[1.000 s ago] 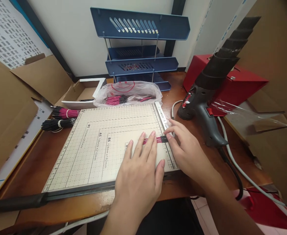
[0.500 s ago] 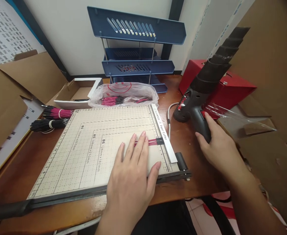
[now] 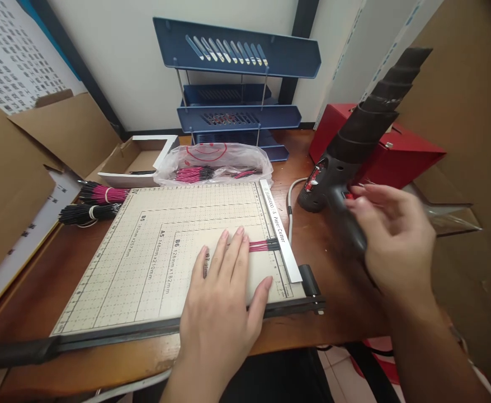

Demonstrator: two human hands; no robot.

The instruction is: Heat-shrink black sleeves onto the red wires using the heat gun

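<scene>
My left hand (image 3: 218, 299) lies flat on the cream paper cutter (image 3: 115, 274), fingers spread over thin red wires (image 3: 258, 245). The wires' black ends reach the cutter's white edge strip (image 3: 281, 235). My right hand (image 3: 400, 240) is beside the handle of a black heat gun (image 3: 348, 224), with a stepped dark nozzle pointing up. Its fingers are loosely bent and slightly blurred, off the handle, with thumb and forefinger near the red switch (image 3: 349, 196). Nothing shows in its grasp. The cutter's black lever arm (image 3: 115, 334) lies down along the near edge.
Banded red and black wire bundles (image 3: 103, 195) lie left of the cutter. Behind it are a plastic bag (image 3: 245, 157) of wires, an open small box (image 3: 115, 178) and a blue tray rack (image 3: 241, 61). A red box (image 3: 413, 151) stands behind the heat gun; cardboard (image 3: 472, 240) borders the right.
My right hand has let go of the heat gun's handle and moved back to the right. My left hand has shifted slightly left, uncovering more of the red wires.
</scene>
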